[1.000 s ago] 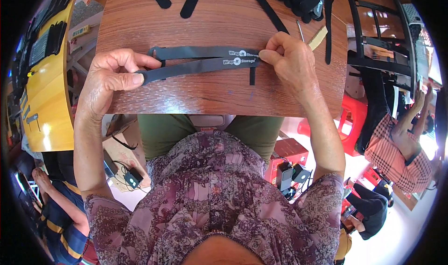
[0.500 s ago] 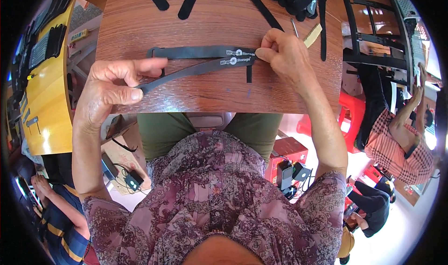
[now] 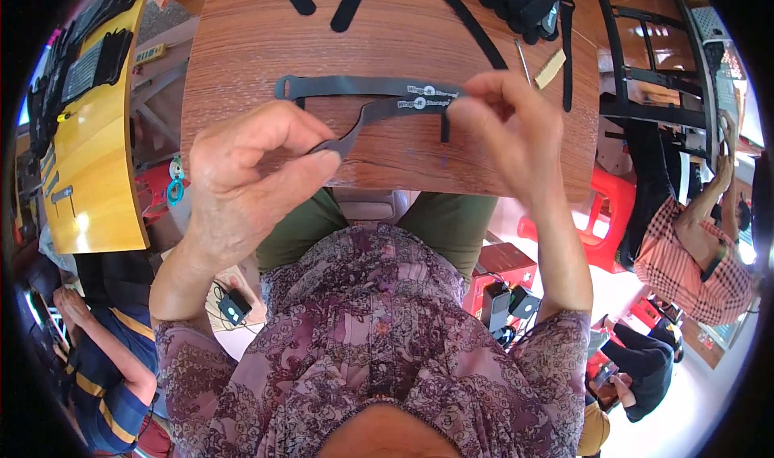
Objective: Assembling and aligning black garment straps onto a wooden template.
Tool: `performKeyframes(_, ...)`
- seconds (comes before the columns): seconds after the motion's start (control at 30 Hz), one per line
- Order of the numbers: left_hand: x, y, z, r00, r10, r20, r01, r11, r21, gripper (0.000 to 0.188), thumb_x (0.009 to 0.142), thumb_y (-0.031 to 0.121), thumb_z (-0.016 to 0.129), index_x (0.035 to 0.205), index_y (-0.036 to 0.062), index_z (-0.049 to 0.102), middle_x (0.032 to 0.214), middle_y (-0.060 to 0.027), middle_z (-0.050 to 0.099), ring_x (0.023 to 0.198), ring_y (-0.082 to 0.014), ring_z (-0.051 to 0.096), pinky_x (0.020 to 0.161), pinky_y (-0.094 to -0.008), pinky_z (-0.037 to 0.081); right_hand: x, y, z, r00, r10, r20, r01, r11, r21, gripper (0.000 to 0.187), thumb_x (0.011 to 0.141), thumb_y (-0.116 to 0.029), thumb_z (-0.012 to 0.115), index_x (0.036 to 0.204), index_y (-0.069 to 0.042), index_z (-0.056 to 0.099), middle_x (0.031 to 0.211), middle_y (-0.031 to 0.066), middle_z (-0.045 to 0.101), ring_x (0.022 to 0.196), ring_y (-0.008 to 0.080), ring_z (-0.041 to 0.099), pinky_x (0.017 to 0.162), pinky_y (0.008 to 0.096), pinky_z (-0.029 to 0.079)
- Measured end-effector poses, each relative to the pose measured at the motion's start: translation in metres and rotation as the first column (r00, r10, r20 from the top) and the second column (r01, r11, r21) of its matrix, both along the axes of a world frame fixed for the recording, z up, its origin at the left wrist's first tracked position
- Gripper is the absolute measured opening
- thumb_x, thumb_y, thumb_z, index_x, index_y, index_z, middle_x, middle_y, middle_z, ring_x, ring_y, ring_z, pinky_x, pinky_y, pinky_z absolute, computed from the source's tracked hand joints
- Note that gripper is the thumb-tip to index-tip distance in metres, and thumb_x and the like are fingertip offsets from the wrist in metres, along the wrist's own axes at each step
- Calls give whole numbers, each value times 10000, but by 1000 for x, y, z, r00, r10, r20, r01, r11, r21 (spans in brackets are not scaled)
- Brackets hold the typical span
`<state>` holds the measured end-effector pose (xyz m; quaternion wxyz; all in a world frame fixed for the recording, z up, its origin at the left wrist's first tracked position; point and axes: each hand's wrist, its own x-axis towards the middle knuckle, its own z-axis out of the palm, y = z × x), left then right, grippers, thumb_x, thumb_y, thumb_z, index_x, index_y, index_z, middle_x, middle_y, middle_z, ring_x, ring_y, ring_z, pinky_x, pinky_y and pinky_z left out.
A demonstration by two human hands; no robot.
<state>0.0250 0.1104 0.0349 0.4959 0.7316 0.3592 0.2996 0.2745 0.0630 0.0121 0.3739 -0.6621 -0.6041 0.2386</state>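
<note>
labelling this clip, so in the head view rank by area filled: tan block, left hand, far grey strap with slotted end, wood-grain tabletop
1. wood-grain tabletop
2. left hand (raised nearer the camera, which may enlarge it)
3. far grey strap with slotted end
4. tan block

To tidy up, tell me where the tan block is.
In the head view, the tan block lies on the table's upper right, between a thin metal rod and a black strap.

White lettering (image 3: 422, 103) on gray straps (image 3: 347, 85)
</note>
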Motion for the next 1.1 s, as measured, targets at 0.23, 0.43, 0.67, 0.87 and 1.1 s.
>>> performKeyframes(0.23, 16, 6, 4, 983, -157, 91, 149, 985, 87, 178, 765, 108, 706, 862, -25, 641, 848, -104, 646, 759, -170, 617, 672, -263, 469, -58, -1, -7, 921, 220, 320, -355, 813, 462, 354, 649, -116, 734, 924, 30, 566, 739, 118, 564, 625, 276, 541, 547, 352, 434)
performKeyframes(0.43, -4, 22, -44, 915, 222, -337, 85, 710, 699, 397, 802, 304, 650, 1047, -8, 630, 1136, -189, 600, 1031, -318, 584, 836, -403, 454, -31, -8, -2, 975, 54, 213, -130, 925, 357, 150, 747, 10, 657, 887, 18, 606, 714, 112, 597, 601, 229, 592, 521, 322, 455)
performKeyframes(0.67, -12, 12, -67, 766, 258, -588, 296, 671, 680, 557, 790, 373, 616, 1189, -11, 561, 1266, -193, 518, 1247, -308, 438, 1007, -460, 333, 39, -11, 9, 802, -447, -397, 478, 878, -22, 139, 780, 5, 656, 918, 22, 661, 684, 41, 626, 500, 93, 546, 471, 196, 418)
performKeyframes(0.87, -11, 16, -65, 765, 233, -601, 321, 670, 669, 542, 806, 367, 599, 1200, -2, 558, 1280, -179, 511, 1250, -300, 437, 1008, -448, 330, 120, -33, 32, 613, -583, -534, 761, 617, 200, 107, 767, 24, 654, 874, 37, 655, 663, 78, 621, 471, 98, 520, 427, 187, 387)
performKeyframes(1.1, -16, 23, -59, 824, 171, -540, 209, 795, 569, 463, 834, 310, 601, 1207, 39, 565, 1266, -151, 532, 1255, -279, 437, 991, -418, 344, 80, -36, 56, 877, -436, -203, 442, 897, -15, 265, 736, 11, 648, 999, -13, 675, 650, 6, 595, 477, 42, 469, 427, 170, 330)
